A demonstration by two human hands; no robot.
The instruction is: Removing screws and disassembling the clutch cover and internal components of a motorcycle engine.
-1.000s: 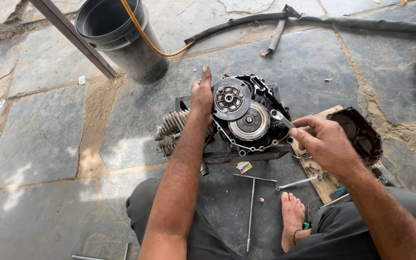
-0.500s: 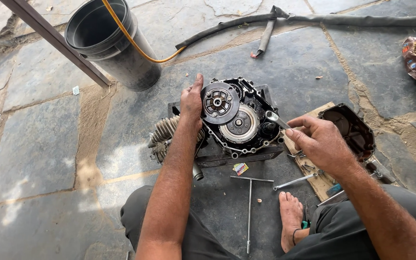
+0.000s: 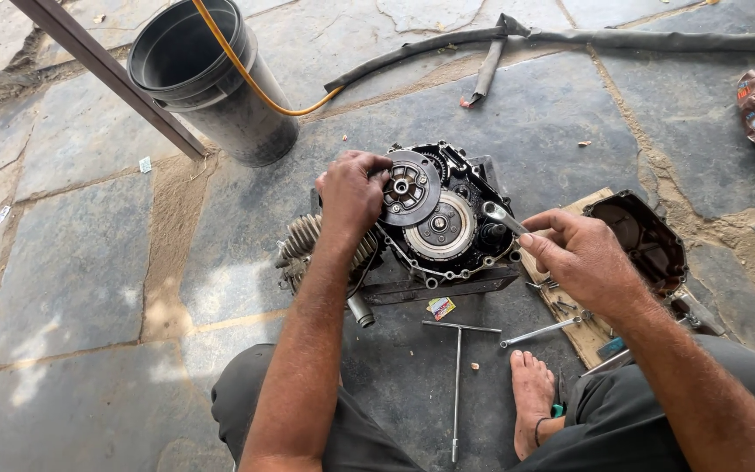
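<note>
Hands worked over an opened motorcycle engine [image 3: 434, 223] lying on a stone-slab floor [image 3: 72, 253], seen from a head camera looking down. The left hand [image 3: 349, 194] curled its fingers [image 3: 376, 163] closed around the rim of a round dark clutch plate [image 3: 410, 187], which sat tilted at the engine's upper left, just beside a larger silvery disc [image 3: 440, 225]. The right hand [image 3: 580, 253] pinched a silver spanner [image 3: 504, 216] between thumb and bent fingers, its ring end resting at the engine's right edge. Half a second earlier the left hand had lain flatter along the engine's left side with fingers extended; it had since moved up and wrapped onto the plate, while the right hand kept much the same grip. A T-handle wrench [image 3: 458, 376] lay on the floor between the person's knees, near a bare foot [image 3: 532, 398]. A removed engine cover [image 3: 640, 236] sat to the right on a wooden board [image 3: 574, 315]. A black bucket [image 3: 211, 83] stood well apart at upper left, with open floor to the left of the engine.
</note>
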